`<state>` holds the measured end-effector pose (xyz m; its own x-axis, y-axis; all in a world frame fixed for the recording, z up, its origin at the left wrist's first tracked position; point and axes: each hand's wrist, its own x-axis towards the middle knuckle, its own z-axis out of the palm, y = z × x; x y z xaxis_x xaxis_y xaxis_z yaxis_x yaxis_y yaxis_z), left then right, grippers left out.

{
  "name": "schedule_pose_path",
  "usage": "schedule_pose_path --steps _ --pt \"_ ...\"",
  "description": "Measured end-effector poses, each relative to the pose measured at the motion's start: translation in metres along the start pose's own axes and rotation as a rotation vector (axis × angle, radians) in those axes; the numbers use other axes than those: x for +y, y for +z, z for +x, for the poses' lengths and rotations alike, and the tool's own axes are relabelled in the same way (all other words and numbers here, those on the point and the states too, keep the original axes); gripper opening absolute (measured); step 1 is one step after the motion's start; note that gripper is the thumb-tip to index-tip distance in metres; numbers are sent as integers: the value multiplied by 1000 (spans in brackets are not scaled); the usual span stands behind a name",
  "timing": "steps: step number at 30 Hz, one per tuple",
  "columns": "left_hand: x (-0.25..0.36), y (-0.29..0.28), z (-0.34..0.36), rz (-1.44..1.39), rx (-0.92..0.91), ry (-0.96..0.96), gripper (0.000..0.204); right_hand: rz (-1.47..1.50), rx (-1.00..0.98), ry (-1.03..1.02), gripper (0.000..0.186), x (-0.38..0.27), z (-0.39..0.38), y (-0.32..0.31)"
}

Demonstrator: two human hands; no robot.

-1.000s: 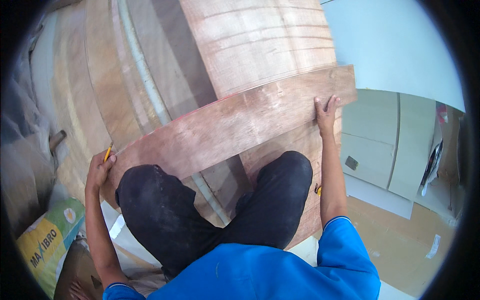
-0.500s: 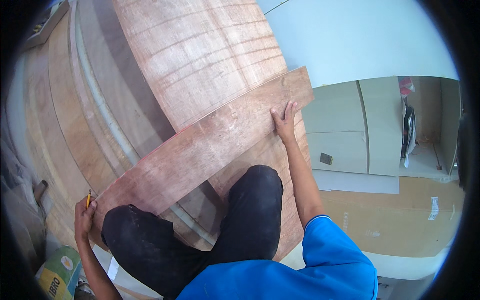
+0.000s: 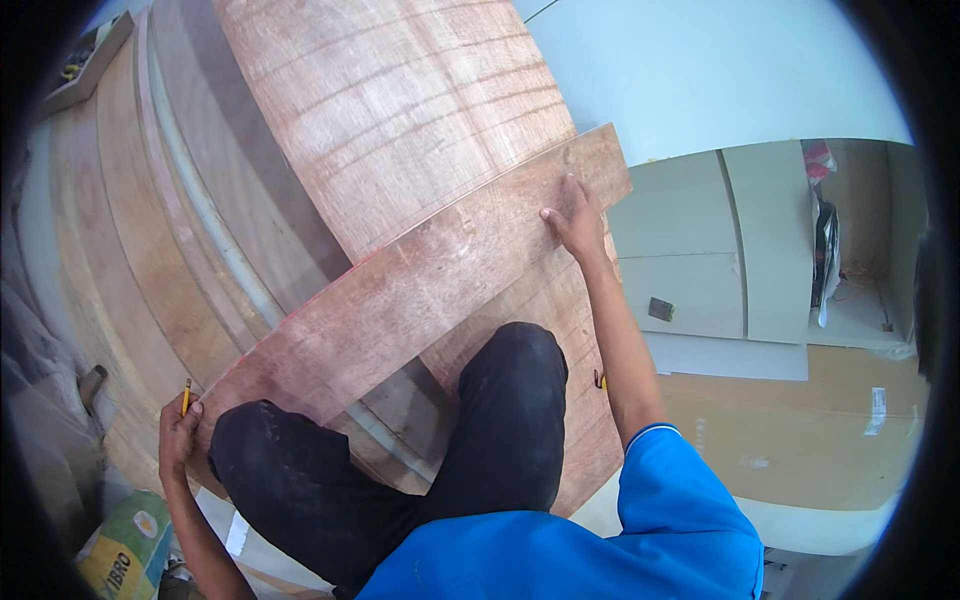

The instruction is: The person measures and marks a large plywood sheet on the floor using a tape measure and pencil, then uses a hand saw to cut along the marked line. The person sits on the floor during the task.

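A long strip of plywood (image 3: 430,255) with a reddish far edge slants across a wider plywood sheet (image 3: 400,110), from low left to upper right. At its left end my left hand (image 3: 178,432) is closed on a yellow pencil (image 3: 187,397), which points up beside the strip's corner. My right hand (image 3: 578,220) rests on the strip near its right end, thumb and fingers apart, pressing on the face rather than wrapped round it. Near my right forearm, a small yellow and black object (image 3: 600,380) shows partly on the sheet.
More plywood sheets (image 3: 140,220) lie at the left, with an open box (image 3: 95,70) beyond them. A green and yellow bag (image 3: 130,550) stands low left. Grey panels (image 3: 690,250), an open cabinet (image 3: 865,240) and a large cardboard piece (image 3: 790,430) are on the right.
My right hand has shifted farther onto the strip, toward its far edge. The yellow and black object beside my right forearm has come into view. My left hand still holds the pencil.
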<state>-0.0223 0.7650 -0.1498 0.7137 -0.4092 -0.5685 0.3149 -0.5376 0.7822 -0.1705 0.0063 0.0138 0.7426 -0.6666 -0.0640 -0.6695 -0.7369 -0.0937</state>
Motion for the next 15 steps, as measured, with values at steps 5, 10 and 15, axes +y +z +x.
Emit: schedule_pose_path --steps 5,10,15 --pt "20 -3 -3 -3 -48 -57 21 51 -111 -82 132 -1 9 14" --pt "15 -6 -7 122 -21 -45 24 -123 -256 101 164 -56 3 12" --pt "20 -7 -7 124 -65 -78 41 -71 -173 112 170 -47 0 23"
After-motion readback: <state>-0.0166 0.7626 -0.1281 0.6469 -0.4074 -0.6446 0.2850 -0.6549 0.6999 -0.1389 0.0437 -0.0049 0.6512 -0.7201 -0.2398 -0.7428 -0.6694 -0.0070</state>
